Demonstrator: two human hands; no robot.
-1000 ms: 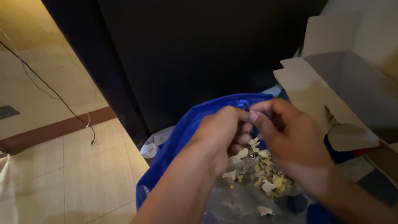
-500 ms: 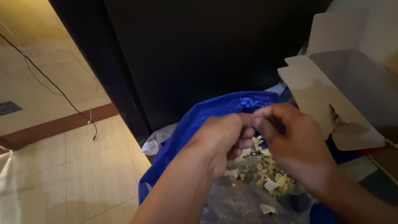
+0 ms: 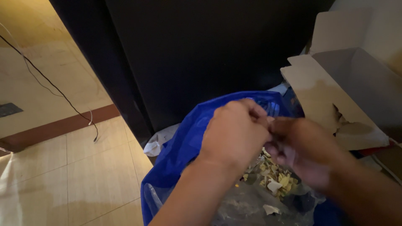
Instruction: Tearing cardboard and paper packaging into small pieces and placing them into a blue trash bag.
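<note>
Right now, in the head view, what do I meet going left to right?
Black cable → white crumpled scrap → blue bag → left hand → right hand → open cardboard box.

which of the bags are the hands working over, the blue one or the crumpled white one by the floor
The blue bag: both the left hand and the right hand meet above its open mouth, over yellow scraps. The white bag lies apart, low beside the dark cabinet.

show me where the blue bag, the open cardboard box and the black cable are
blue bag [image 3: 184, 146], head view, its left outer side.
open cardboard box [image 3: 314, 98], head view, front flap.
black cable [image 3: 50, 86], head view, mid-length against the wall.
</note>
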